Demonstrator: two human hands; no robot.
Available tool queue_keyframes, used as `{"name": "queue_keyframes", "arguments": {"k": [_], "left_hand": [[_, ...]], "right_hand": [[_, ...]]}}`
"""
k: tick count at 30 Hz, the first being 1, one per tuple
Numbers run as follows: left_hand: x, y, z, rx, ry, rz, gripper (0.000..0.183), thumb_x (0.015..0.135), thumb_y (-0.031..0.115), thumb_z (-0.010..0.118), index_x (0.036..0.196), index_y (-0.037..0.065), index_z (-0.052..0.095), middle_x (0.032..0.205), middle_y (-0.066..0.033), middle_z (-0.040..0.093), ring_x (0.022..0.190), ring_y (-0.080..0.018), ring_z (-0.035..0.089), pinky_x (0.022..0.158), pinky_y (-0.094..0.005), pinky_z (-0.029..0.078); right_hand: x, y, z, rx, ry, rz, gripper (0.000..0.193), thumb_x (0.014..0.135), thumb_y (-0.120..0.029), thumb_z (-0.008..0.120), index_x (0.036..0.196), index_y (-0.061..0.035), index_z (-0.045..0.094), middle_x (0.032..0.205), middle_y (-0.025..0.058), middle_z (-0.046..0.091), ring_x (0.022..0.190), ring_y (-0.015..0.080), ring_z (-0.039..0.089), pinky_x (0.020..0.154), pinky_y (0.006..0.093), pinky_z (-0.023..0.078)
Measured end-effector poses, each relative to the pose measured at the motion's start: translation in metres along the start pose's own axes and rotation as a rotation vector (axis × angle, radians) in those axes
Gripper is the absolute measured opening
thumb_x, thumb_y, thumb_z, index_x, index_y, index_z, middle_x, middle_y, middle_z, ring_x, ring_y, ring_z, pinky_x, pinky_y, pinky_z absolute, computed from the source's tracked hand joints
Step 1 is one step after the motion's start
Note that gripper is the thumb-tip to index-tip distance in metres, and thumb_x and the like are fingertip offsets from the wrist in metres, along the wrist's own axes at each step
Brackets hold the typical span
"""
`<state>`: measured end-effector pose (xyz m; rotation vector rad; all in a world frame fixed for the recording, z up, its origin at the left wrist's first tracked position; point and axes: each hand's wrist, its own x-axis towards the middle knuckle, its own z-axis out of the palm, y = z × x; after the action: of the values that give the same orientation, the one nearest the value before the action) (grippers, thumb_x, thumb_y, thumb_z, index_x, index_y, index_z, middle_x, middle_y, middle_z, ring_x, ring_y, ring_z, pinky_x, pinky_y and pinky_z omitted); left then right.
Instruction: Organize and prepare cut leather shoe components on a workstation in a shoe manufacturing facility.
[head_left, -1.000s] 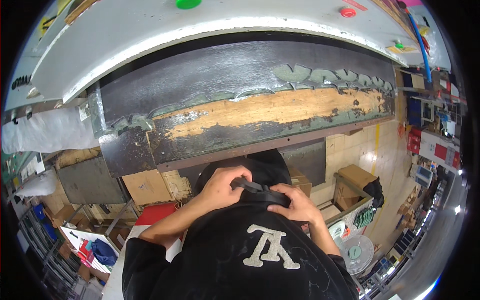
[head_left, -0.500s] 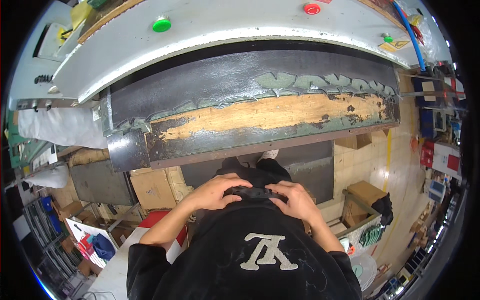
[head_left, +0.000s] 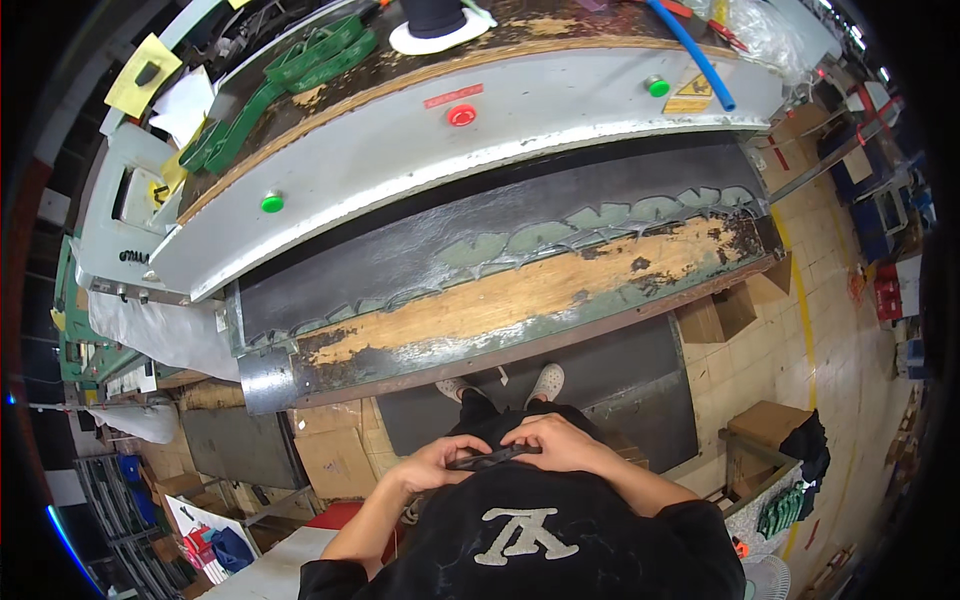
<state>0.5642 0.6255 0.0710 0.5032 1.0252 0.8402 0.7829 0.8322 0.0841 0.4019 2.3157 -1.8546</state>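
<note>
At my waist, in front of the black shirt (head_left: 640, 520), I hold a narrow, dark, strap-like piece (head_left: 492, 458); its exact kind is hard to make out. My left hand (head_left: 432, 464) pinches its left end, fingers curled over and thumb below. On the other end my right hand (head_left: 562, 444) is closed, fingertips bent down on top of it. The piece slants slightly, its right end higher. Part of it is hidden under the fingers. Neither hand touches the machine bed (head_left: 480, 300) ahead, whose front strip is worn to bare wood.
Above the bed runs a grey machine beam (head_left: 350, 170) with a red button (head_left: 461, 116) and green buttons. Green straps (head_left: 310, 60) and a white-brimmed item (head_left: 440, 32) lie on top. A dark mat (head_left: 640, 400) is underfoot. Cardboard boxes (head_left: 715, 315) stand at right.
The view has turned and risen, bringing the machine's top and both shoes into sight. My hands have drawn closer together, and the right one now grips from above.
</note>
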Motion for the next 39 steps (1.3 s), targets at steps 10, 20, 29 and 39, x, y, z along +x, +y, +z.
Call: {"name": "queue_keyframes", "arguments": {"k": [10, 20, 29, 39], "left_hand": [[0.024, 0.010, 0.003, -0.104, 0.058, -0.098, 0.036, 0.100, 0.002, 0.074, 0.133, 0.006, 0.061, 0.085, -0.0002, 0.070, 0.065, -0.0044, 0.059, 0.057, -0.0200, 0.042], [0.020, 0.003, 0.027, -0.041, 0.044, 0.017, 0.037, 0.102, -0.001, 0.068, 0.137, 0.005, 0.057, 0.100, 0.0004, 0.076, 0.084, -0.0017, 0.064, 0.071, -0.0176, 0.046], [0.017, -0.004, 0.019, 0.508, 0.320, 0.052, 0.051, 0.082, -0.009, 0.072, 0.131, 0.005, 0.066, 0.098, 0.0001, 0.066, 0.079, -0.0075, 0.061, 0.074, -0.0237, 0.052], [0.023, 0.154, -0.033, 0.991, 0.576, 0.499, 0.050, 0.089, 0.025, 0.086, 0.130, 0.006, 0.065, 0.100, -0.0066, 0.073, 0.094, -0.0165, 0.068, 0.083, -0.0352, 0.057]], "right_hand": [[-0.002, 0.015, -0.018, -0.095, 0.096, -0.101, 0.031, 0.082, -0.022, 0.089, 0.108, -0.0073, 0.079, 0.087, 0.0131, 0.071, 0.083, 0.0318, 0.071, 0.075, 0.0423, 0.057], [-0.005, 0.041, -0.037, 0.003, -0.041, -0.037, 0.031, 0.085, -0.029, 0.090, 0.107, -0.0081, 0.083, 0.079, -0.0004, 0.068, 0.067, 0.0084, 0.058, 0.062, 0.0258, 0.049], [0.010, 0.037, -0.037, -0.084, -0.067, -0.206, 0.031, 0.086, -0.029, 0.089, 0.108, -0.0079, 0.081, 0.094, 0.0084, 0.071, 0.074, 0.0170, 0.065, 0.068, 0.0312, 0.053], [0.042, 0.018, -0.034, -0.134, -0.396, -0.354, 0.039, 0.090, -0.013, 0.075, 0.129, -0.0066, 0.073, 0.092, 0.0048, 0.073, 0.079, 0.0158, 0.063, 0.076, 0.0319, 0.053]]}}
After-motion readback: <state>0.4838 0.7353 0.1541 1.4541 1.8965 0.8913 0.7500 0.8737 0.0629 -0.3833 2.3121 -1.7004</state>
